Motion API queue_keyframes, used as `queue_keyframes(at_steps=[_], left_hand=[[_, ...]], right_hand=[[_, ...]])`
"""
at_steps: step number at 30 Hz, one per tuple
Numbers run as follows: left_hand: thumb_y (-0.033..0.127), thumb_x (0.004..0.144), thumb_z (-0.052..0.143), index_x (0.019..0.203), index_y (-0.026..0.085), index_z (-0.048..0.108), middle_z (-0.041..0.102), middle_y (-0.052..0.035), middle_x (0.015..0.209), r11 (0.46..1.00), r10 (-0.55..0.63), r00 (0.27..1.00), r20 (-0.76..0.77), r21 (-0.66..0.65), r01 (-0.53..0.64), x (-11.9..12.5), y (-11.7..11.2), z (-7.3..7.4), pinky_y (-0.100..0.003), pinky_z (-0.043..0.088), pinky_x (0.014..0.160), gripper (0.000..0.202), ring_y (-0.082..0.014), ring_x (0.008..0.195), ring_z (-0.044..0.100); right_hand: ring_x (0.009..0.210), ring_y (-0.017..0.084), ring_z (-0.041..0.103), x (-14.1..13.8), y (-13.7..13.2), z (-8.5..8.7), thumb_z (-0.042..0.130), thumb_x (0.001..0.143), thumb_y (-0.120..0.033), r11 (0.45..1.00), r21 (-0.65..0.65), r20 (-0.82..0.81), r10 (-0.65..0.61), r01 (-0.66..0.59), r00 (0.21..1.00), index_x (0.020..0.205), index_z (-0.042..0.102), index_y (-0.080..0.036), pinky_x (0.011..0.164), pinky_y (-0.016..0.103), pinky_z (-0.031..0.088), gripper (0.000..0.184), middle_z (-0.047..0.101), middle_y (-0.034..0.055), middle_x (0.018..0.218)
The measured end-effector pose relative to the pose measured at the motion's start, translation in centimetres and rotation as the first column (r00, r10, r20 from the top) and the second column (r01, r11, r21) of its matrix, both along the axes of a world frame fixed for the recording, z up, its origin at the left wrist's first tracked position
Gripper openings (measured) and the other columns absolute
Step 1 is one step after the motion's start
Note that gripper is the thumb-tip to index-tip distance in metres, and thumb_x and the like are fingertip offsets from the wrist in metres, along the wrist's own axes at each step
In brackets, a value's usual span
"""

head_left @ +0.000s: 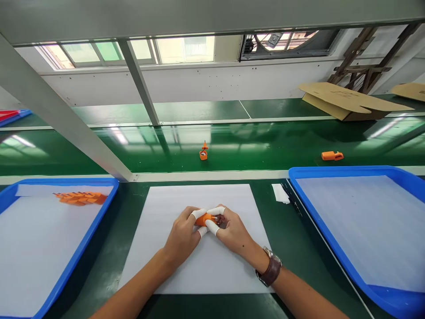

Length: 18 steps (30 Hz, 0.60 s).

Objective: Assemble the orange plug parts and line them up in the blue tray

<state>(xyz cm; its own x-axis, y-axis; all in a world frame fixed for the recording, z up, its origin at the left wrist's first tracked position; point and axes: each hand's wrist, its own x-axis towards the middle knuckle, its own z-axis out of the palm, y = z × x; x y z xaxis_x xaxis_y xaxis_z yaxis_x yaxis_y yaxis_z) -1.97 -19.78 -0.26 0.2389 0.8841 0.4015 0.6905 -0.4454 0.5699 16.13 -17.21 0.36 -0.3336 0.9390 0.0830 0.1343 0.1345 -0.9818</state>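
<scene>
Over a white paper sheet (199, 270) on the green bench, both hands meet around a small orange plastic part (203, 219). My left hand (183, 231) pinches its left side, with white finger cots on thumb and index finger. From the right, my right hand (231, 228) closes on the part's other end, its thumb and index finger also in white cots. A bit of metal or pale material shows at that right end, too small to name. The fingertips cover much of the part.
A blue tray (75, 261) at left holds several orange pieces (81, 198). Another blue tray (332, 257), lined with paper, stands right. Beyond the rail, an open orange piece (203, 154) and an orange housing (332, 156) lie on a green surface. A white scrap (280, 193) and cardboard (352, 99) lie right.
</scene>
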Motion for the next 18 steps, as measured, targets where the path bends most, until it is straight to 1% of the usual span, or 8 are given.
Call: queue_keyframes(at_steps=[2, 4, 7, 8, 10, 12, 15, 18], left_hand=[[0.008, 0.084, 0.065, 0.129, 0.027, 0.055, 0.064, -0.0053, 0.112, 0.999, -0.013, 1.000, -0.006, -0.046, 0.013, -0.1, 0.0, 0.4, -0.035, 0.058, 0.080, 0.050, -0.0194, 0.094, 0.066], [0.012, 0.086, 0.065, 0.131, 0.029, 0.056, 0.064, -0.0053, 0.115, 0.996, -0.026, 0.999, 0.032, -0.087, 0.029, -0.3, 0.1, 0.7, -0.036, 0.059, 0.083, 0.049, -0.0191, 0.094, 0.066], [0.021, 0.088, 0.067, 0.129, 0.030, 0.059, 0.062, -0.0057, 0.118, 0.991, -0.010, 0.992, 0.124, -0.129, 0.026, -0.6, 0.4, 1.0, -0.033, 0.060, 0.077, 0.042, -0.0166, 0.088, 0.065], [0.022, 0.088, 0.067, 0.128, 0.030, 0.060, 0.062, -0.0058, 0.118, 0.991, 0.000, 0.990, 0.141, -0.131, 0.019, -0.7, 0.5, 1.0, -0.032, 0.060, 0.075, 0.042, -0.0160, 0.087, 0.065], [0.020, 0.087, 0.067, 0.128, 0.030, 0.060, 0.062, -0.0056, 0.119, 0.993, 0.014, 0.989, 0.147, -0.115, 0.003, -0.8, 0.6, 0.9, -0.032, 0.061, 0.075, 0.042, -0.0157, 0.087, 0.065], [0.015, 0.086, 0.066, 0.128, 0.030, 0.059, 0.062, -0.0051, 0.119, 0.997, 0.014, 0.992, 0.127, -0.083, -0.004, -0.8, 0.6, 0.7, -0.033, 0.061, 0.079, 0.044, -0.0161, 0.090, 0.065], [0.010, 0.086, 0.064, 0.128, 0.028, 0.057, 0.064, -0.0050, 0.118, 1.000, -0.009, 0.998, 0.066, -0.012, 0.010, -0.7, 0.4, 0.2, -0.035, 0.060, 0.085, 0.046, -0.0184, 0.100, 0.066], [0.010, 0.087, 0.063, 0.128, 0.027, 0.055, 0.065, -0.0051, 0.114, 0.997, -0.042, 0.999, 0.003, 0.061, 0.041, -0.6, 0.3, -0.2, -0.034, 0.060, 0.083, 0.045, -0.0186, 0.099, 0.066]], right_hand=[[0.078, 0.017, 0.059, 0.1, -0.1, 0.1, 0.065, 0.087, -0.028, 1.000, -0.018, -0.022, 0.006, -0.006, 1.000, 0.099, 0.067, -0.021, 0.069, 0.032, 0.050, 0.014, 0.063, 0.0035, 0.092], [0.075, 0.017, 0.060, 0.3, -0.1, 0.2, 0.061, 0.092, -0.036, 0.997, -0.068, -0.089, 0.015, -0.021, 0.996, 0.102, 0.067, -0.020, 0.068, 0.032, 0.051, 0.019, 0.064, 0.0032, 0.088], [0.068, 0.017, 0.059, 0.6, 0.0, 0.4, 0.049, 0.099, -0.046, 0.989, -0.150, -0.216, -0.026, -0.007, 0.976, 0.116, 0.062, -0.020, 0.063, 0.032, 0.050, 0.034, 0.062, 0.0008, 0.075], [0.067, 0.017, 0.059, 0.6, 0.1, 0.3, 0.049, 0.098, -0.046, 0.988, -0.157, -0.232, -0.047, 0.011, 0.972, 0.119, 0.060, -0.020, 0.062, 0.032, 0.050, 0.035, 0.061, 0.0004, 0.074], [0.070, 0.017, 0.059, 0.6, 0.1, 0.2, 0.057, 0.095, -0.043, 0.992, -0.115, -0.205, -0.066, 0.043, 0.977, 0.117, 0.061, -0.020, 0.064, 0.032, 0.051, 0.033, 0.063, 0.0019, 0.082], [0.075, 0.017, 0.059, 0.5, 0.0, 0.1, 0.063, 0.090, -0.034, 0.999, -0.027, -0.128, -0.044, 0.041, 0.991, 0.114, 0.063, -0.021, 0.068, 0.032, 0.052, 0.027, 0.064, 0.0036, 0.092], [0.078, 0.017, 0.059, 0.5, -0.2, 0.0, 0.061, 0.088, -0.022, 0.998, 0.070, -0.014, 0.000, 0.001, 1.000, 0.111, 0.066, -0.022, 0.069, 0.032, 0.052, 0.024, 0.064, 0.0041, 0.095], [0.079, 0.018, 0.061, 0.6, -0.5, 0.0, 0.059, 0.088, -0.019, 0.996, 0.094, 0.029, -0.005, 0.002, 1.000, 0.110, 0.066, -0.023, 0.069, 0.032, 0.054, 0.024, 0.064, 0.0041, 0.096]])
